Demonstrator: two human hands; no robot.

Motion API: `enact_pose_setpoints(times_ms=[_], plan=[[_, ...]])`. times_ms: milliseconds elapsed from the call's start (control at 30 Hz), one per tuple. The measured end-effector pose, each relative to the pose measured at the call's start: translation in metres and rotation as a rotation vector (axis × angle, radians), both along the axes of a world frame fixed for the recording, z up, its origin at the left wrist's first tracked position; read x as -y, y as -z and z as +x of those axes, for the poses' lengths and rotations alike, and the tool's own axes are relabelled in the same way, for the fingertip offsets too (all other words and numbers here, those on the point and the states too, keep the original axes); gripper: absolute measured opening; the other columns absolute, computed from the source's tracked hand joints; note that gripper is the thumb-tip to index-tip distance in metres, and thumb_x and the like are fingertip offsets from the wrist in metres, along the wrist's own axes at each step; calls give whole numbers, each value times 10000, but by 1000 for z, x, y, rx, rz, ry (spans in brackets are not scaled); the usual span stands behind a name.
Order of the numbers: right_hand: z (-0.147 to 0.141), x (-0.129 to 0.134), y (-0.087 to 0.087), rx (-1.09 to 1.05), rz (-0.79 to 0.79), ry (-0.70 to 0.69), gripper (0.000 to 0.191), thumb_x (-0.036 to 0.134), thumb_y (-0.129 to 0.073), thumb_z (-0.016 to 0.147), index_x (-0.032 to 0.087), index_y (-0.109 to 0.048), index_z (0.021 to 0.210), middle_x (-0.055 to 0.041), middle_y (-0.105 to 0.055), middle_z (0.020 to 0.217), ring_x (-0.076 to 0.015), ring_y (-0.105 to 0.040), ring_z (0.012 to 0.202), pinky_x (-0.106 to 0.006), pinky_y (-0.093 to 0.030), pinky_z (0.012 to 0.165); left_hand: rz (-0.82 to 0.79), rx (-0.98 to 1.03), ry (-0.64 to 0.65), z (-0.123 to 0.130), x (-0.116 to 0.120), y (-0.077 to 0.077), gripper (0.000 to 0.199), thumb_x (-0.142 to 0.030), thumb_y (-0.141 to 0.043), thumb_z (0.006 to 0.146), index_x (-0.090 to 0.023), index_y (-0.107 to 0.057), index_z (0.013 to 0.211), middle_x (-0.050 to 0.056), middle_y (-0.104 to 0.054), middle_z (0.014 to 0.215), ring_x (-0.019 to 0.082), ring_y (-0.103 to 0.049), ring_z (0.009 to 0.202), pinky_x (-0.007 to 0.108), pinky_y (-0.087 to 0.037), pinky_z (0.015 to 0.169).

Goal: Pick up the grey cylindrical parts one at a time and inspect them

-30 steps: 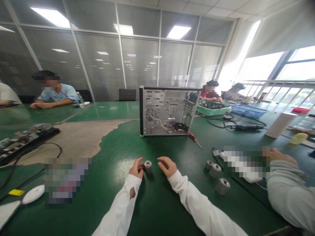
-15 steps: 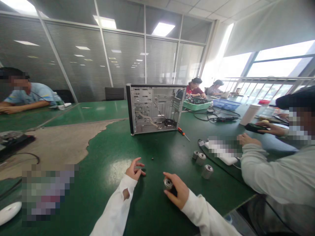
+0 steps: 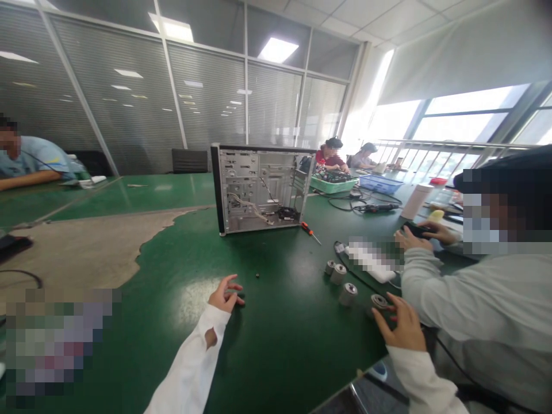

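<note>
At the table's right edge, my right hand has thumb and fingertips on opposite sides of a silver metal cylinder with a ringed top. Its lower part is hidden by the thumb. To its left stand several similar cylinders, the closest being a metal cylinder. My left hand hovers over or rests on the table, fingers loosely curled and apart, holding nothing. A tiny dark part lies a little to its right.
An open computer case stands mid-table, with an orange-handled screwdriver by its right corner. Beyond the cylinders are a white power strip and black cable. A co-worker sits close on the right. Green and blue baskets are farther back.
My right hand has carried the cylinder to the right, from mid-table to beside the other cylinders. My left hand keeps its pose. The view has turned slightly right.
</note>
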State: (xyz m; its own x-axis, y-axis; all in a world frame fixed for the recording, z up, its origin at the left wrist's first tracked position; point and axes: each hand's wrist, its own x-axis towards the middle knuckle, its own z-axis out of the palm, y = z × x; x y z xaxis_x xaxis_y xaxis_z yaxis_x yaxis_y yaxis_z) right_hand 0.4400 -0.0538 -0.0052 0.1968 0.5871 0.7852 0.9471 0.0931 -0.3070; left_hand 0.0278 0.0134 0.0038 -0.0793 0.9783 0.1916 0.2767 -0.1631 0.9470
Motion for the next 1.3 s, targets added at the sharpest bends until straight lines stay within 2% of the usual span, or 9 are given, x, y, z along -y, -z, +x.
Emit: enact_pose_setpoints(times_ms=[133,267,333,433,600,867,933,1133,1300], plan=[[-54,-10,-27,76,122,-199,321,228,-495,707,160,-496,1021,-111,-487,1041,-221,-492,910,-374,-415,781,2,-6,-25,-1,0,1,404,-205,-414,637,-167,-405,1039,19,-582,781,116,-592,459,266,-473,516],[-139,-32,-40,225,-120,-580,293,146,-417,733,160,-507,1011,-112,-462,1093,-193,-473,942,-345,-396,819,2,-16,-24,0,2,-1,408,-180,-404,631,-159,-406,1038,21,-577,780,115,-596,465,255,-466,514],[-180,-52,-36,312,-290,-729,369,126,-407,723,163,-467,1086,-108,-465,1101,-187,-449,981,-315,-400,819,-1,-7,-22,0,3,-2,408,-174,-401,629,-154,-408,1036,20,-574,775,111,-595,462,247,-464,513],[-225,-89,-22,397,-371,-743,425,112,-442,704,180,-450,1123,-127,-453,1134,-213,-454,959,-338,-413,775,-2,8,-34,0,4,-2,409,-170,-396,625,-153,-413,1033,16,-576,768,98,-587,449,232,-464,505],[-248,-125,-3,423,-323,-801,262,71,-380,759,182,-605,833,-79,-591,841,-162,-494,787,-269,-428,690,0,8,-34,-1,4,-1,428,-154,-374,615,-150,-407,1042,15,-575,767,95,-587,447,227,-467,492],[-177,-60,-10,326,-190,-838,224,127,-361,786,190,-567,847,-45,-597,781,-132,-520,712,-243,-422,643,-7,-6,-58,1,3,-4,393,-176,-386,619,-158,-434,1009,21,-589,765,102,-581,431,233,-455,482],[-139,-44,-15,311,-124,-724,200,171,-395,781,188,-558,896,-49,-607,798,-143,-537,716,-258,-421,649,-8,-9,-70,1,3,-4,388,-180,-389,615,-160,-445,999,16,-595,758,100,-578,424,232,-454,482],[-17,-23,-22,125,-27,-7,277,364,-456,739,148,-585,855,-52,-623,710,-155,-561,590,-265,-429,568,2,-31,-57,1,1,-1,374,-200,-398,625,-160,-450,993,15,-596,760,104,-584,437,238,-456,495],[19,-17,-21,149,-85,67,330,404,-382,758,151,-594,778,-67,-626,722,-174,-562,604,-276,-426,554,4,-49,-53,-1,1,0,370,-212,-400,629,-161,-448,993,20,-596,760,113,-589,447,243,-456,497]])
